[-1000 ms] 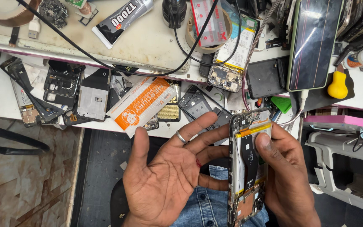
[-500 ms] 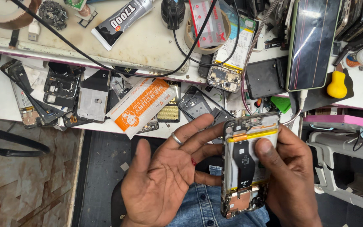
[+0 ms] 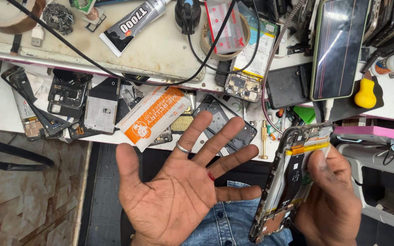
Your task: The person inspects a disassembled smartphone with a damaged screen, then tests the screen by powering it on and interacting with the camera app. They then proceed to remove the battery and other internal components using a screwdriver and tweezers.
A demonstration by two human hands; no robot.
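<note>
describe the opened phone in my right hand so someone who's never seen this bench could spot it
Below the cluttered workbench, at lower right, the right hand holds the opened phone upright over a denim lap. Unlike the loose parts on the bench, its back is off, showing a yellow strip above a black battery.

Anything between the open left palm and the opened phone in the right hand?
In the head view nothing lies between them: the left hand is empty, its little finger pointing at the opened black phone body held by the right hand; only blue denim shows below.
</note>
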